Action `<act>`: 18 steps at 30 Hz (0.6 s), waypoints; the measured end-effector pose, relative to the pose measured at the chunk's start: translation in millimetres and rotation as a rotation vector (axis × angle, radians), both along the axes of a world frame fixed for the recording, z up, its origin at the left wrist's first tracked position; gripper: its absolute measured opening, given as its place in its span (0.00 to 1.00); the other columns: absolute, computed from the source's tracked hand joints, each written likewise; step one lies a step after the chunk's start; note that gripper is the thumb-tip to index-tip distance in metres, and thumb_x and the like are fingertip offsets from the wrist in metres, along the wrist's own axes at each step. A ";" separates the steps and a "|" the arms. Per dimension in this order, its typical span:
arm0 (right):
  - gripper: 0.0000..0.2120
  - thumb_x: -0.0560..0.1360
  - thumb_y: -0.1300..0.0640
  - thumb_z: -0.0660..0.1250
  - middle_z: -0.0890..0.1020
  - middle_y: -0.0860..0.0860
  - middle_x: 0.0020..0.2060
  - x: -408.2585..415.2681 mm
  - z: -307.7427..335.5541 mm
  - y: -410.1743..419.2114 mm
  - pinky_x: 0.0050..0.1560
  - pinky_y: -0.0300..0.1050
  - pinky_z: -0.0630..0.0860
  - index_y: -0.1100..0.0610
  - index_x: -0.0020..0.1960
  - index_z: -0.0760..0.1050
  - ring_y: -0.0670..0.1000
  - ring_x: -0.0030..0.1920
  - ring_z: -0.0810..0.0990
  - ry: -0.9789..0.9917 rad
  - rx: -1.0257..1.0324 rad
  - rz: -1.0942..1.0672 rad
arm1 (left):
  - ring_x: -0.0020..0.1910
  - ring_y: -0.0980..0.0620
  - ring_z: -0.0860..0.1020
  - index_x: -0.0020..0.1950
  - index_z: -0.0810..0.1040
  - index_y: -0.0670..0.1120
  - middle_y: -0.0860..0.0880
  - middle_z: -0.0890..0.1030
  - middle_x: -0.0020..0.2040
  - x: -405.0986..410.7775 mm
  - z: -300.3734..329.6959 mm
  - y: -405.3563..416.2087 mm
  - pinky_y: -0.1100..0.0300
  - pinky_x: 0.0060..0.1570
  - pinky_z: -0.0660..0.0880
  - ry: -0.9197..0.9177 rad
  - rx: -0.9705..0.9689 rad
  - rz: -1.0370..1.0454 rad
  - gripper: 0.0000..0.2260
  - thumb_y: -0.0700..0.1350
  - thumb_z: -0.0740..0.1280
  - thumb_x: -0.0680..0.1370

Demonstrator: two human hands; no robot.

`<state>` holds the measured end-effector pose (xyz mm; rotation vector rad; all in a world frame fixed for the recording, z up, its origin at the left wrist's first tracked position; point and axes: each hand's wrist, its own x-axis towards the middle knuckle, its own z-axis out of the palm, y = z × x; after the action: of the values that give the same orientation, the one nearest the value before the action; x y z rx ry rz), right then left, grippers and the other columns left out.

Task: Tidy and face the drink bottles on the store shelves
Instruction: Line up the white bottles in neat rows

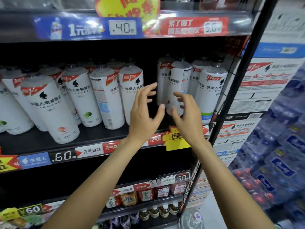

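Both forearms reach up from the bottom edge toward the middle shelf (92, 142). Fingers first: left hand (145, 111) has fingers spread and lightly curved, thumb out to the right, holding nothing. Right hand (184, 111) likewise spread and loosely curled; its fingertips lie at or just short of the lower half of the white bottle (179, 83) in front of it. Contact cannot be confirmed; motion blur.

That bottle stands upright in the right-hand group, just beside a second bottle (162, 80) behind-left and the green-banded bottle (212, 90) at the wire side panel. A dark gap separates this group from the left group, where one bottle with its back label out (105, 96) shows print and barcode instead of the logo.

Handling, judged: full plastic bottles, moderately heavy, stiff enough for a firm grip, shrink-sleeve smooth and probably a little slippery. Tall and narrow, so tippy if pushed high. Best hold: around the mid-body, thumb opposing fingers, rotate on the base to bring the logo forward, then slide to the shelf edge.

Step in hand: approach, not yet gripped.
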<state>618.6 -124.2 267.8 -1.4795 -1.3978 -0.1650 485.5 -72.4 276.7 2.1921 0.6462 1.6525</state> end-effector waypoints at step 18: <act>0.12 0.75 0.63 0.64 0.79 0.53 0.52 65.1 19.7 -18.9 0.41 0.52 0.78 0.59 0.58 0.74 0.52 0.40 0.79 -0.164 -0.050 -0.166 | 0.75 0.46 0.54 0.76 0.47 0.48 0.44 0.51 0.76 96.7 25.1 64.8 0.51 0.71 0.57 0.157 -0.498 -0.062 0.51 0.55 0.78 0.65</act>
<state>683.7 -143.1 287.5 -1.6546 -1.4168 -0.3648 582.2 -7.5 301.8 1.9574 0.9092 1.1392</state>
